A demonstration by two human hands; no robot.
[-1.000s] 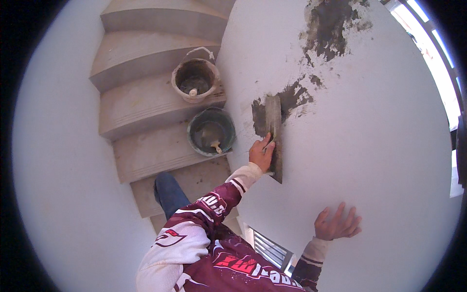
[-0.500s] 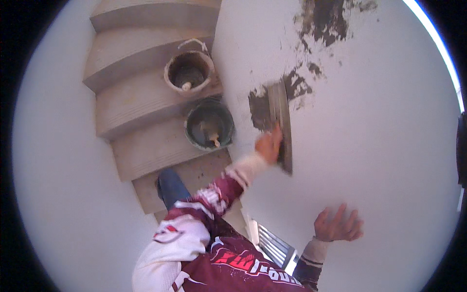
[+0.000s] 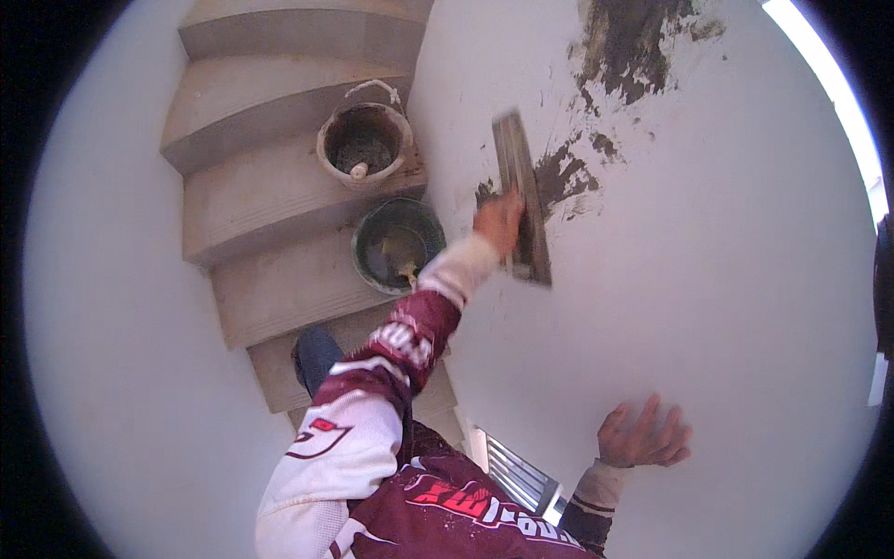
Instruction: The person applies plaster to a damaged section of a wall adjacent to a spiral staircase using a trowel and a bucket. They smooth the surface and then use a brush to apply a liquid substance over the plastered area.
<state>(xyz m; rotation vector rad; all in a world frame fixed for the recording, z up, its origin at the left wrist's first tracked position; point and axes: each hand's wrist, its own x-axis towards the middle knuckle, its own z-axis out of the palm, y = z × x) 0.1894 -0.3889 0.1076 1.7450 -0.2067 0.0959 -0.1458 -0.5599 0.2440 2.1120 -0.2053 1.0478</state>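
Note:
My left hand (image 3: 500, 224) is closed around the back of a long, flat plastering trowel (image 3: 518, 177). The trowel's blade is tilted close to the white wall (image 3: 726, 252), beside dark patches of wet-looking filler (image 3: 565, 177). Whether the whole blade touches the wall I cannot tell, and its handle is hidden by my fingers. Lower on the right, my right hand (image 3: 644, 433) rests with spread fingers against the wall, holding nothing.
Winding stairs (image 3: 251, 205) climb on the left. On them stand a pale bucket (image 3: 405, 140) with a rope-like handle and a dark green bucket (image 3: 358, 256), each with a tool handle showing. A larger dark patch (image 3: 629, 47) marks the upper wall. A slatted metal piece (image 3: 512, 470) is beside my torso.
My left hand and the trowel have moved up and left, and the blade's tilt has changed. The lower-left dark patch shows much smaller now. My right hand stays almost in place.

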